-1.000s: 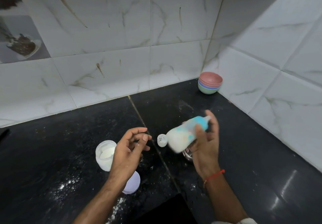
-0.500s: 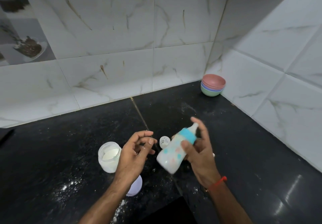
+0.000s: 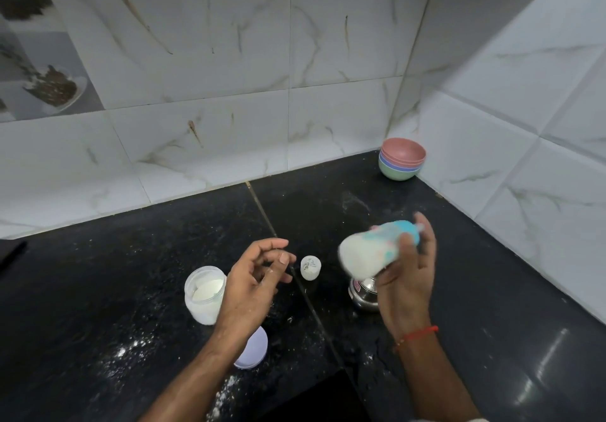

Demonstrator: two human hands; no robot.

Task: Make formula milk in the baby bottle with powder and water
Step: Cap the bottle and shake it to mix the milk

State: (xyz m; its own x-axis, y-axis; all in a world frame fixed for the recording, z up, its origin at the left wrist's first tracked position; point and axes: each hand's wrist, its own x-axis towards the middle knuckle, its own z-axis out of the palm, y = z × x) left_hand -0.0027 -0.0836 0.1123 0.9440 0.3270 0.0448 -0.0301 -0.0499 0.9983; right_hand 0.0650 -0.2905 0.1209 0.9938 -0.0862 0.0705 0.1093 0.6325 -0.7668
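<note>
- Hands first: the right hand (image 3: 405, 277) is raised over the table (image 3: 131, 290), palm turned toward the camera, fingers and thumb wrapped round the baby bottle (image 3: 377, 249); a red thread (image 3: 418, 334) circles that wrist.
- Left hand (image 3: 252, 277) floats above the table with nothing in it, fingers loosely curled and half open, thumb near the fingertips, forearm running in from the near edge.
- Baby bottle is tilted almost on its side, base toward the left and blue collar toward the right, well clear of the table; it is smeared by motion blur, so its teat and markings are hard to make out, though the lower part looks white.
- Steel vessel (image 3: 364, 293) stands on the table just under the right hand, partly hidden by the palm and bottle.
- Open powder jar (image 3: 205, 293) with white powder inside stands just left of the left hand, its right side covered by that hand.
- Lilac lid (image 3: 252, 351) lies flat on the table beneath the left wrist, half hidden.
- Small white cap (image 3: 310, 267) sits on the table between the two hands, touching neither.
- Spilled powder (image 3: 131, 349) dusts the near left of the table.
- Stacked bowls (image 3: 401, 162) sit in the far right corner against the tiled wall, well apart from both hands.
</note>
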